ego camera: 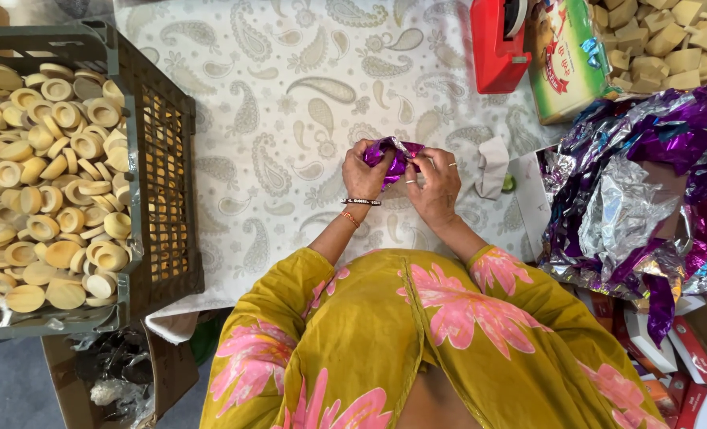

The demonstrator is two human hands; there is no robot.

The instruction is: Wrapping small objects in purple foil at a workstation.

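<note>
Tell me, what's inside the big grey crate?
The grey crate is piled full of small round yellowish cakes, many with a dimple in the middle. Only the top layer shows; whatever lies beneath, and the crate's bottom, is covered.

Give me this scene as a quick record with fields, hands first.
Left hand: left hand grips the purple foil wrapper
Right hand: right hand pinches the same wrapper
Surface: paisley tablecloth
Left side: dark plastic crate full of round tan discs
Right side: heap of purple and silver foil sheets
Top: red tape dispenser, tan blocks
</note>
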